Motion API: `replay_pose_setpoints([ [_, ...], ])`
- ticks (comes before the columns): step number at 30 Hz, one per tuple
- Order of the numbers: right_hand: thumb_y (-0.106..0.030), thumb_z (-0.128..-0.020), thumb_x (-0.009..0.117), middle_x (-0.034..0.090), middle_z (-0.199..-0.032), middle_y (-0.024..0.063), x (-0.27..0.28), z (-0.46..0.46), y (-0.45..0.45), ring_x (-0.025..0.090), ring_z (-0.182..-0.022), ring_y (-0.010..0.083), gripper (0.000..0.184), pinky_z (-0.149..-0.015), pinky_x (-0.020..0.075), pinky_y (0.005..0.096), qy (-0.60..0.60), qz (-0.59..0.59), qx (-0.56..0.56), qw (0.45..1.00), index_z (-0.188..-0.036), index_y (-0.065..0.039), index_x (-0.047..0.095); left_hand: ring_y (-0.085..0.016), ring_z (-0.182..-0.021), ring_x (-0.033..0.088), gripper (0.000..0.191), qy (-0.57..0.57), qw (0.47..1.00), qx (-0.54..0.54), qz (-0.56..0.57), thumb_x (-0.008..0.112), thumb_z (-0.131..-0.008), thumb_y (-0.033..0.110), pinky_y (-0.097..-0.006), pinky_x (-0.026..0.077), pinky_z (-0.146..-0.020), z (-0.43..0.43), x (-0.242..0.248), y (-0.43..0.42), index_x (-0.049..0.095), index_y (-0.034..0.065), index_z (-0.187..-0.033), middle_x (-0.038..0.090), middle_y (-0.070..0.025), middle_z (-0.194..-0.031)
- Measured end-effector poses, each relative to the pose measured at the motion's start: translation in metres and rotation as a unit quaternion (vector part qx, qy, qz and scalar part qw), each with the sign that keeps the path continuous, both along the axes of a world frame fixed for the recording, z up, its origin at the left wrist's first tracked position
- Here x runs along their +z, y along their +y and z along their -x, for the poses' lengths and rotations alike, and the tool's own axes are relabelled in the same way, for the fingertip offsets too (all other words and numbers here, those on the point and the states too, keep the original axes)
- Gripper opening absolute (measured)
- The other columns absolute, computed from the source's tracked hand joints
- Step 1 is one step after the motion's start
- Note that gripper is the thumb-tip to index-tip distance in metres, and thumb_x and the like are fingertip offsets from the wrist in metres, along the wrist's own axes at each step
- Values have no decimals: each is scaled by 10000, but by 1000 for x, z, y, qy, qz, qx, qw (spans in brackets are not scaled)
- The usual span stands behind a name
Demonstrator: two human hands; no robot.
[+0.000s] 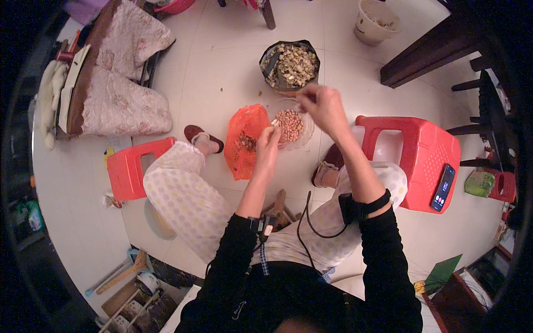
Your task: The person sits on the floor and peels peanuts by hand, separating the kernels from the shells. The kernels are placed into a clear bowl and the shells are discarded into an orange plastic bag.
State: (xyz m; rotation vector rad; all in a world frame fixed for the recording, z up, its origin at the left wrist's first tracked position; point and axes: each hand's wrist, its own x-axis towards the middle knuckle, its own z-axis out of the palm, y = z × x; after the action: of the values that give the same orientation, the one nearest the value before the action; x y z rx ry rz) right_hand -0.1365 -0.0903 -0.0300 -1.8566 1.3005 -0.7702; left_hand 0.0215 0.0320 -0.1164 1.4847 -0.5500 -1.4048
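My left hand (267, 143) pinches a small pale piece, seemingly a peanut shell (275, 123), between thumb and fingertips. It is over the gap between a red plastic bag (245, 143) with dark bits on it and a clear bowl (307, 132) of shelled reddish peanuts (290, 125). My right hand (320, 102) hovers at the bowl's upper right, fingers curled; whether something small is between them cannot be told. Just beyond the bowl, a dark bag-lined container (318, 75) holds a heap of pale shells or unshelled peanuts (293, 64).
A red plastic stool (429, 145) with a phone (444, 187) on it is at the right, another red stool (125, 170) at the left. A dark wooden leg (420, 54) and a whitish bucket (370, 31) are at the upper right. Black cables cross my lap.
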Motion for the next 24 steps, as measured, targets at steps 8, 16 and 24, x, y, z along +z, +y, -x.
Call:
replay_pose_setpoints([
  [8, -215, -922, 714, 731, -970, 208, 8, -12, -8, 735, -850, 262, 331, -756, 567, 354, -10, 42, -5, 999, -1165, 10, 700, -381, -1174, 567, 459, -536, 841, 13, -75, 635, -935, 221, -476, 445, -993, -43, -114, 47, 521, -29, -1302, 599, -237, -1210],
  [16, -192, -914, 714, 715, -1052, 200, 12, -17, 19, 733, -888, 288, 318, -777, 570, 377, 62, -63, 109, 990, -1157, 12, 696, -352, -957, 685, 240, -396, 888, -192, -132, 545, -881, 87, -445, 520, -856, -76, -166, 74, 708, 30, -1047, 724, -190, -974],
  [24, -127, -922, 694, 712, -1047, 188, 15, -19, 23, 732, -906, 266, 294, -755, 569, 354, 95, -104, 122, 983, -1187, -1, 688, -293, -896, 712, 249, -415, 885, -136, -161, 575, -854, 50, -394, 541, -801, -116, -212, 57, 746, 93, -1029, 737, -152, -928],
])
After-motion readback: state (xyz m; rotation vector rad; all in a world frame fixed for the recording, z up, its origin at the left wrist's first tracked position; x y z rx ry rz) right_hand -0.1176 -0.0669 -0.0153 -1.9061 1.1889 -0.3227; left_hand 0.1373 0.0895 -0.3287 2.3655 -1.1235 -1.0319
